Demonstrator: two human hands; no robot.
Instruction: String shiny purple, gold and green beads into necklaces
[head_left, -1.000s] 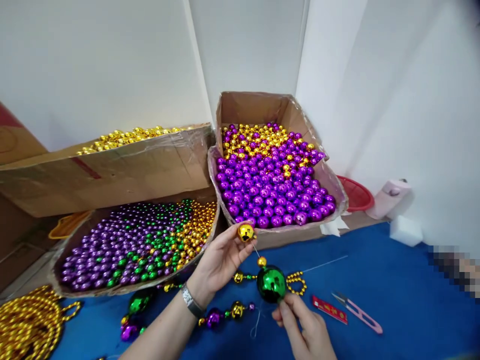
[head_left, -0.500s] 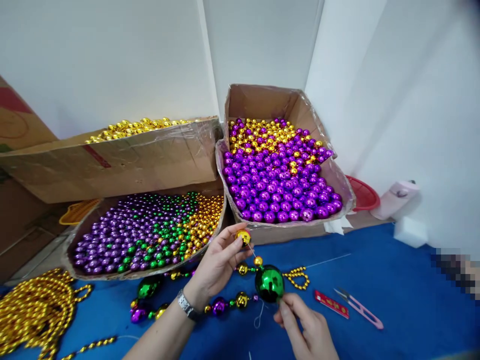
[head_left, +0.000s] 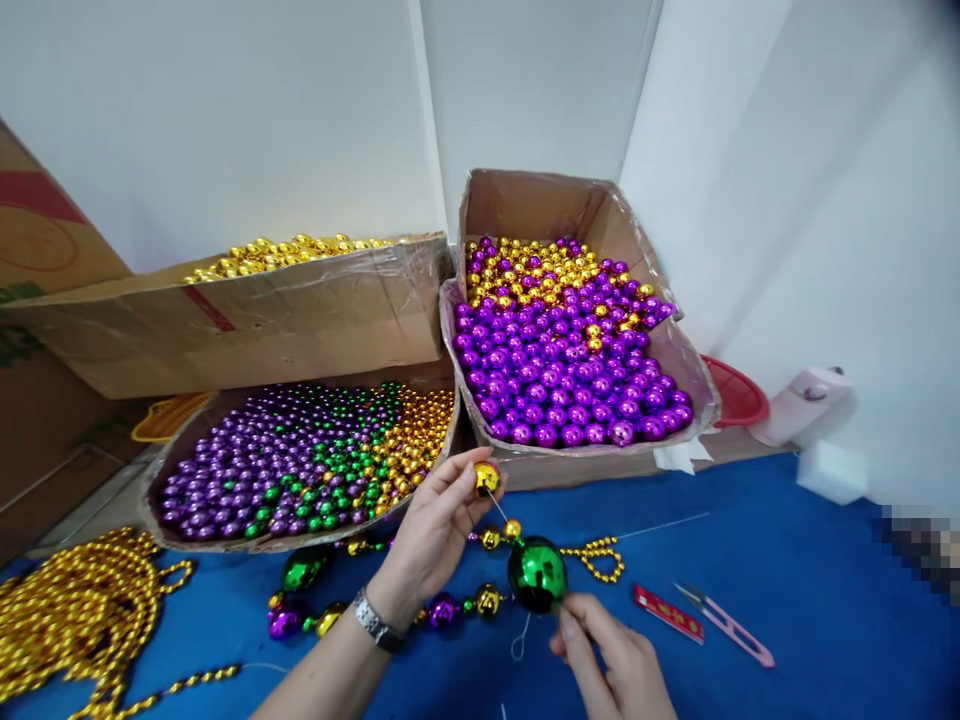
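My left hand [head_left: 448, 500], with a watch at the wrist, pinches a shiny gold bead [head_left: 487, 479]. A thin strand runs from that bead down to a smaller gold bead [head_left: 511, 529] and a large green ball [head_left: 537, 574]. My right hand [head_left: 604, 650] has its fingertips closed at the lower edge of the green ball; what exactly lies between them is hidden. Behind my left wrist lies a bead string [head_left: 444, 610] of purple, gold and green balls on the blue surface [head_left: 750, 540]. A small loop of thread [head_left: 519, 645] hangs below the green ball.
Cardboard boxes hold purple and gold beads [head_left: 555, 390], small mixed beads [head_left: 300, 460] and gold beads [head_left: 285, 255]. Gold bead chains [head_left: 75, 620] pile at left. Pink-handled snips [head_left: 726, 625] and a red packet [head_left: 669, 612] lie right. A red basket [head_left: 739, 392] stands behind.
The whole view has shifted slightly, so the boxes sit a little further right. Both hands keep their grips; the green ball sits slightly lower and further left.
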